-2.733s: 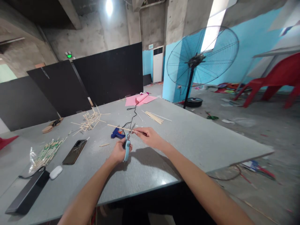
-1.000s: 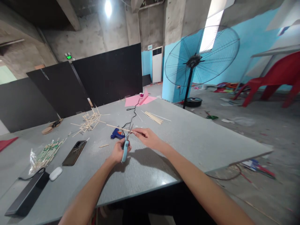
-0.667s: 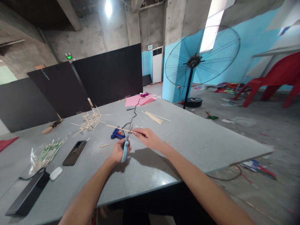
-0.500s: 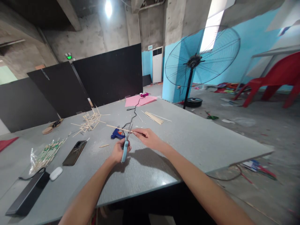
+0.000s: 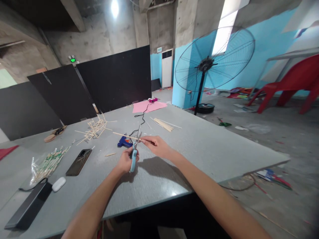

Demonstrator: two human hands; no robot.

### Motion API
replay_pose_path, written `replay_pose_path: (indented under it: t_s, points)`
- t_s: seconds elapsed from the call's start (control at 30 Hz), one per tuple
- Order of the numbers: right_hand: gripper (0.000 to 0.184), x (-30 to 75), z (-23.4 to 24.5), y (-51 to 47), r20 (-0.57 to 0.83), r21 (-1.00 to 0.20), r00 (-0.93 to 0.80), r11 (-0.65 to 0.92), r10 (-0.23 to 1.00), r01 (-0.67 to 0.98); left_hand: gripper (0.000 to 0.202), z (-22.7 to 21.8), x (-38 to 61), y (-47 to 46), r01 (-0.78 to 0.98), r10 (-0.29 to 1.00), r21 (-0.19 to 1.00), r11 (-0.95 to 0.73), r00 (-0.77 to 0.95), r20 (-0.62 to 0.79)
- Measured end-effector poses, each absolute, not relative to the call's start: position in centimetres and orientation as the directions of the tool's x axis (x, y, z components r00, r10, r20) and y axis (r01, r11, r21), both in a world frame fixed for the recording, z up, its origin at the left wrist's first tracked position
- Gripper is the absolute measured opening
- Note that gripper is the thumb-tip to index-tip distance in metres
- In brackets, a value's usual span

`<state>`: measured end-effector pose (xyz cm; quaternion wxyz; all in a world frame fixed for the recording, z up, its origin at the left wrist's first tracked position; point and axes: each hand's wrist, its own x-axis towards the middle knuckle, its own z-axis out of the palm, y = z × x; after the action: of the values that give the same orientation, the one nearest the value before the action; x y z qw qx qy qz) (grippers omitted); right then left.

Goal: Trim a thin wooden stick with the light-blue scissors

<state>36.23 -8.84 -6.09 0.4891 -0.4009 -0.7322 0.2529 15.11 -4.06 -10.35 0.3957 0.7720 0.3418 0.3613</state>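
Note:
My left hand (image 5: 126,159) is closed around the light-blue handles of a pair of scissors (image 5: 134,161), blades pointing away from me. Between the fingertips of my right hand (image 5: 156,146) is the near end of a thin wooden stick (image 5: 122,134), which reaches leftward across the scissor blades. Just behind the scissors lies a blue glue gun (image 5: 124,142) with its black cord running to the back. A short piece of stick (image 5: 110,154) rests on the table left of my left hand.
A tangled stick structure (image 5: 96,128) stands at the back left, and a pile of loose sticks (image 5: 163,124) lies behind my right hand. On the left are a phone (image 5: 79,162), a bagged bundle of sticks (image 5: 51,161), a white case (image 5: 59,184) and a black box (image 5: 27,204). Pink paper (image 5: 149,106) lies at the back.
The scissor blades look slightly more apart than before. Both hands and the stick hold nearly the same place; the view has shifted very slightly.

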Motion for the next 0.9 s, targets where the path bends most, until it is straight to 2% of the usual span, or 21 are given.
replay_pose_path:
  t_s: [0.23, 0.37, 0.53, 0.63, 0.77, 0.9]
  points:
    - [0.033, 36.4, -6.3, -8.7, 0.497, -0.732, -0.259, 0.561, 0.828, 0.388, 0.016, -10.5, 15.1, -3.9, 0.223, 0.798, 0.847, -0.483, 0.51, 0.321]
    - [0.028, 36.8, -5.2, -8.2, 0.497, -0.659, -0.365, 0.616, 0.787, 0.432, 0.016, -10.8, 14.6, -3.6, 0.231, 0.792, 0.832, -0.504, 0.509, 0.338]
    - [0.025, 37.7, -2.2, -8.2, 0.321, -0.614, -0.529, 0.598, 0.785, 0.515, 0.013, -11.5, 14.1, -3.4, 0.245, 0.779, 0.81, -0.533, 0.515, 0.357]
    - [0.024, 37.9, -1.0, -8.5, 0.273, -0.597, -0.605, 0.625, 0.748, 0.504, 0.013, -11.9, 14.1, -3.4, 0.247, 0.78, 0.808, -0.535, 0.511, 0.361]
    - [0.023, 38.0, -1.4, -9.3, 0.219, -0.646, -0.642, 0.602, 0.734, 0.468, 0.012, -12.0, 13.9, -3.6, 0.249, 0.764, 0.79, -0.561, 0.523, 0.378]
    - [0.028, 37.9, -3.1, -9.7, 0.242, -0.686, -0.602, 0.573, 0.761, 0.449, 0.011, -12.2, 13.7, -3.7, 0.24, 0.739, 0.772, -0.589, 0.547, 0.394]
